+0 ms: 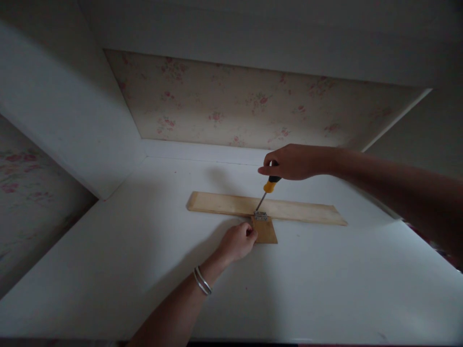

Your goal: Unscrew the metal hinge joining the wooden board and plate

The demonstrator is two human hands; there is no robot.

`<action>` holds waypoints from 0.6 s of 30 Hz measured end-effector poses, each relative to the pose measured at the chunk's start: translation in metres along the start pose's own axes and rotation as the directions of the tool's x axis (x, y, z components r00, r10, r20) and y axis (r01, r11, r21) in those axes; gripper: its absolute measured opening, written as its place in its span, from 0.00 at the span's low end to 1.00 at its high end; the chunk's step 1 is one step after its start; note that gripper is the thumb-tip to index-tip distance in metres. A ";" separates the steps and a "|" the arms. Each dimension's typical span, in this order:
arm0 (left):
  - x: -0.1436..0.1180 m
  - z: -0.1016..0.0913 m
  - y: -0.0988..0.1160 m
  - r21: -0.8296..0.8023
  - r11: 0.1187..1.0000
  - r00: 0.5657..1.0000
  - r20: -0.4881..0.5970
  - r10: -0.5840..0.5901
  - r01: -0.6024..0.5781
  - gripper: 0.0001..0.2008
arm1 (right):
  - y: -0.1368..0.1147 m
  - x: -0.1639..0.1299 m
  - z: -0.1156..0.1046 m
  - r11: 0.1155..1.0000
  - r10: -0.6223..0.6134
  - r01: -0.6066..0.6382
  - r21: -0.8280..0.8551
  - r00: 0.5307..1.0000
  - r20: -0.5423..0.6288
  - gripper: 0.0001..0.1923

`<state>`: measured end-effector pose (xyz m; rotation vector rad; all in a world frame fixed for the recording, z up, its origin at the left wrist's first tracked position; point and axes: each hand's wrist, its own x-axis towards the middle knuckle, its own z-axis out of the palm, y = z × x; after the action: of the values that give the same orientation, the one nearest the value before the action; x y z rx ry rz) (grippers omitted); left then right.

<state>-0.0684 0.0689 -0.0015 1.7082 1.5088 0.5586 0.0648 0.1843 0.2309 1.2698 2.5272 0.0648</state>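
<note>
**Head view: screwdriver on a hinge between two wooden pieces**

Head camera looks down on a white tabletop set in a white alcove with a flowered back wall. The right hand comes in from the right on a long, nearly level forearm. Its fingers are curled tight around the top of a screwdriver, covering most of the handle, so that only the yellow and black lower end shows beneath the fist. The shaft slants down and to the left, and its tip meets a small metal hinge.

The hinge sits where a long wooden strip, lying crosswise on the table, meets a small wooden block that juts toward the camera. The strip lies flat and runs well out to both sides of the hinge.

The left hand reaches up from the lower edge of the picture, the forearm angled to the right, with two silver bangles at the wrist. Its fingers are folded in, and the knuckles press against the left edge of the small block, just beside the hinge. Whether the fingertips pinch anything cannot be told, since they are hidden under the hand.
</note>
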 end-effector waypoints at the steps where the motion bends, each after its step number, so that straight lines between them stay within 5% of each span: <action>1: 0.000 0.000 0.000 0.002 1.000 1.000 0.002 -0.002 0.002 0.14 | 0.000 0.000 0.000 1.000 -0.007 0.007 -0.016 1.000 -0.001 0.21; 6: -0.001 -0.002 0.002 0.001 1.000 1.000 0.005 0.008 -0.008 0.15 | -0.002 -0.002 -0.004 0.994 -0.102 0.102 0.026 0.995 0.016 0.21; 12: 0.000 -0.002 0.002 0.002 1.000 1.000 0.008 -0.007 0.007 0.14 | -0.006 -0.002 -0.006 0.996 0.075 -0.079 0.047 0.994 0.084 0.22; 15: -0.001 -0.002 0.003 0.005 1.000 1.000 0.008 0.001 -0.001 0.15 | -0.002 -0.002 -0.004 0.998 -0.012 0.010 0.069 0.999 0.038 0.15; 18: -0.001 -0.002 0.003 0.006 1.000 1.000 0.011 0.001 -0.001 0.15 | -0.001 -0.002 -0.004 0.994 -0.069 0.067 0.086 0.997 0.020 0.19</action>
<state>-0.0682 0.0686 0.0025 1.7147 1.5030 0.5443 0.0642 0.1823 0.2347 1.2073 2.5759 -0.0726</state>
